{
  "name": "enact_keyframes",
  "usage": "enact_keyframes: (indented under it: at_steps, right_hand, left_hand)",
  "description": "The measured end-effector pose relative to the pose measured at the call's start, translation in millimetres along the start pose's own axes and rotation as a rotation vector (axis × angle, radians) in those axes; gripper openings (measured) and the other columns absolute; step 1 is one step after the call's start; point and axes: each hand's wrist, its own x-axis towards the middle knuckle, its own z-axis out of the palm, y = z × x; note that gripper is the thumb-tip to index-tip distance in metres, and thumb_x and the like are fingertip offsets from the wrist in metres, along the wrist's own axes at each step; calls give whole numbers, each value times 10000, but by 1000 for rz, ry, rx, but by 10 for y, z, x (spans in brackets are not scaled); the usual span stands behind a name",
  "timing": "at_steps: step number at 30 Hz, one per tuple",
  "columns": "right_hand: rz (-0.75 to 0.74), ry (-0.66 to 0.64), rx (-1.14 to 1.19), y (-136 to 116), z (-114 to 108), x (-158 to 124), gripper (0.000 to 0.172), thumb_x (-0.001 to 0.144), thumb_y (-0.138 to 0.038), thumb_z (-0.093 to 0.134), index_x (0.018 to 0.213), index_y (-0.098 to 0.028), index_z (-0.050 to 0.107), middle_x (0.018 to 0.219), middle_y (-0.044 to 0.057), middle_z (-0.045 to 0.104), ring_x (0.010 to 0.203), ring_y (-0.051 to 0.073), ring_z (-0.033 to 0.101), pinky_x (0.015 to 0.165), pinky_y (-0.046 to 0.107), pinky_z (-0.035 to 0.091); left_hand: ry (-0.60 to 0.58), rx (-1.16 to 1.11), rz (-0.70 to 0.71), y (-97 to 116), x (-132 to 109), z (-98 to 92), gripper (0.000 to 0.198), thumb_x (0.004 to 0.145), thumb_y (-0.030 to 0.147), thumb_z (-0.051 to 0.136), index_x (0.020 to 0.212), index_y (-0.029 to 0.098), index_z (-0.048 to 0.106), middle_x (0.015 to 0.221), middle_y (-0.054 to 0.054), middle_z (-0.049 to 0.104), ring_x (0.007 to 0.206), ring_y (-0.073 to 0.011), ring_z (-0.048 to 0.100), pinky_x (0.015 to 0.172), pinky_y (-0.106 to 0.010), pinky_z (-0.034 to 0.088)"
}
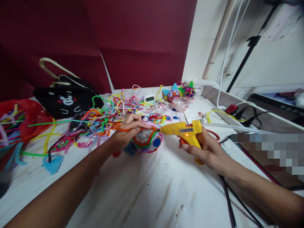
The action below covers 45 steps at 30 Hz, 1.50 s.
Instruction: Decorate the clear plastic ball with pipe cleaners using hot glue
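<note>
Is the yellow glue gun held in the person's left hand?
No, the right hand grips the yellow glue gun by its handle, while the left hand is at the decorated ball.

Black bag (68, 102) with cartoon print, white digital clock (149, 98), maroon backdrop (142, 41), slanting black pole (253, 41)

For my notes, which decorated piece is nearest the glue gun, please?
The piece at the left hand; the blue-topped one and green-topped one sit farther back.
</note>
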Motion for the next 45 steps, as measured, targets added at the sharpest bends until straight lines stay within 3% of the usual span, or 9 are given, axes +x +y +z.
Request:
enact_keyframes:
  at_steps: [4,11,15,21,29,33,36,41,45]
  right_hand:
    - [-3,29,45,-58,-7,0,268,801,-340,663,990,-235,505,898,32,655,762,177,596,571,263,432]
    - [102,71,35,-199,-107,-9,266,734,-316,682,938,-242,529,750,22,638,602,167,555,469,276,356]
    - [210,-48,13,-137,-171,-29,205,728,-342,680,869,-216,603,636,5,599,524,143,492,456,273,337]
    - [326,-207,-18,-8,-280,-82,244,782,-391,625,683,-170,659,689,43,634,551,119,448,481,260,307]
    - [355,-384,24,167,-313,-159,327,798,-471,662,942,-178,644,710,23,666,584,154,589,537,269,405]
    - [274,-282,-480,136,-358,-112,345,780,-536,663,854,-202,703,632,35,658,534,176,567,492,288,368]
    - [80,-145,-775,-23,-359,16,285,794,-489,638,786,-219,727,638,44,672,545,172,548,527,297,356]
    - [-166,-112,-420,-328,-83,422,220,821,-393,622,814,-187,698,712,9,663,627,131,529,578,257,387]
    - [-136,-144,-132,-390,185,756,205,706,-359,704,713,-159,664,653,-7,617,611,116,503,583,255,391]
  left_hand:
    - [-5,4,10,-3,-4,1,355,948,222,394,1050,234,733,1075,-52,500,1097,-197,472,1019,-353,421]
    - [-3,15,-8,-4,-8,4,362,944,215,394,1058,252,735,1088,-49,495,1100,-202,480,1020,-353,422]
    - [-16,30,17,18,-8,0,350,941,202,393,1029,226,731,1067,-48,493,1075,-190,480,998,-338,429]
    - [-17,31,32,36,-6,1,349,956,220,389,1050,231,724,1085,-49,491,1090,-191,483,1042,-348,400]
    - [23,-8,67,44,9,20,343,933,197,407,1037,233,731,1037,-47,492,1068,-191,502,1015,-343,422]
    - [25,-8,71,37,4,29,355,933,199,394,1038,225,732,1048,-55,495,1066,-198,503,1019,-353,427]
    - [19,-9,60,41,9,29,362,926,206,389,1036,224,733,1047,-57,495,1071,-202,496,1011,-350,438]
    - [4,31,31,70,9,10,359,931,217,390,1036,223,733,1053,-51,491,1073,-194,496,1007,-338,427]
    - [3,37,40,83,1,6,352,929,208,402,1035,233,737,1053,-49,492,1042,-186,498,979,-331,434]
